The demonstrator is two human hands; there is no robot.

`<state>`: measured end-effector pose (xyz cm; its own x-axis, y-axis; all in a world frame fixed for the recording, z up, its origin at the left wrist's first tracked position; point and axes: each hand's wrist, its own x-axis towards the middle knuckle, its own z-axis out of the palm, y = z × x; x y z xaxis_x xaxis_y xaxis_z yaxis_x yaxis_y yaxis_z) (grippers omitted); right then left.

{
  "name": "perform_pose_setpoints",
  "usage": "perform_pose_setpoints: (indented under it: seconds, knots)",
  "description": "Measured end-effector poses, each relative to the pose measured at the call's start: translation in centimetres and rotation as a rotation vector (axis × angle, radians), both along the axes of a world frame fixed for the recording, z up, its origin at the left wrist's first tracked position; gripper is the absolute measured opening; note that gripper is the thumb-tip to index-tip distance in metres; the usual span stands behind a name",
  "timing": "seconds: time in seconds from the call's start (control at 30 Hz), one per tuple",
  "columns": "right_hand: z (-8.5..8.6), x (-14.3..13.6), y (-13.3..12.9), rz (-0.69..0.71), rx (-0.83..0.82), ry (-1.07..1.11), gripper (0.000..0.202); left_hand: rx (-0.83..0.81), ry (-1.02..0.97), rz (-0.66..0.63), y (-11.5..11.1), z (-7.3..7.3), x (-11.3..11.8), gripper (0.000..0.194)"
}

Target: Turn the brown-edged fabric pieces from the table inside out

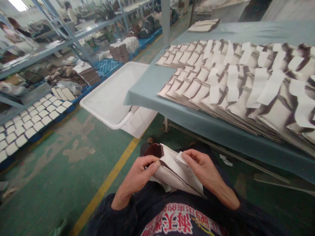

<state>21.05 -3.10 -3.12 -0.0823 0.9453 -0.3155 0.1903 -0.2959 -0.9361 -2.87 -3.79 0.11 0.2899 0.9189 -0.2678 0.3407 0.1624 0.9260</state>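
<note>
Over my lap I hold a white fabric piece with dark brown edges [169, 177], its brown side showing at the upper left. My left hand [141, 172] pinches its left end between thumb and fingers. With my right hand [203, 167] I pinch a small white strip [180, 158] against the upper right of the piece. Whether the strip is fixed to the fabric I cannot tell. The curled fingers of both hands are partly hidden.
A blue-covered table [145, 93] on the right carries overlapping rows of cream fabric pieces [197, 88] with white strips [232, 83]. Beside it stands a white plastic bin [105, 95]. Pale pads [34, 118] lie on pallets at left. White scraps [225, 160] lie under the table.
</note>
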Motion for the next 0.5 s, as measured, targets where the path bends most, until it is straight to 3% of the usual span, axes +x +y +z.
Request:
perform_pose_setpoints:
  seconds: [0.23,0.5]
  knots:
    - [4.1,-0.8,-1.2,0.029,-0.022,0.154,0.038,0.058,-0.046,-0.007,1.2,0.9,2.4,0.035]
    - [4.1,-1.9,-1.0,-0.092,0.053,0.023,0.037,0.04,-0.095,0.046,1.6,1.0,4.8,0.035]
